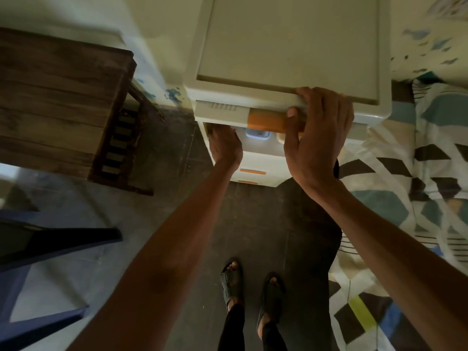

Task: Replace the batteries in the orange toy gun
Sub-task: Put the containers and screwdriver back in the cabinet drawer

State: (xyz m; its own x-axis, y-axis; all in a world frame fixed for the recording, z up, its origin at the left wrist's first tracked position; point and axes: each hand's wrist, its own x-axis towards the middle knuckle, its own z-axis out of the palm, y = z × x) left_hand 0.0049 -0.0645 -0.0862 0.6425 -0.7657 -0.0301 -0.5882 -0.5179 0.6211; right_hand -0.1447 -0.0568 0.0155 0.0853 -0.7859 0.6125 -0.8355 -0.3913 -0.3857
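On the far left I see one dark wooden table and, below it, blue chair legs, neither involved. My left hand reaches under the top drawer of the cream plastic drawer cabinet; its fingers go out of sight inside, so I cannot tell whether they are curled on anything. My right hand clamps the cabinet's front lip, fingers over the top edge and thumb pressed on the orange handle. I judge this as a search: the orange toy gun is not visible anywhere, nor are batteries. To do it well I would brace the cabinet with the right hand and pull straight so the drawer doesn't jam. I count two hands, one cabinet, at least three orange handles, two sandalled feet, one patterned bedsheet at right.
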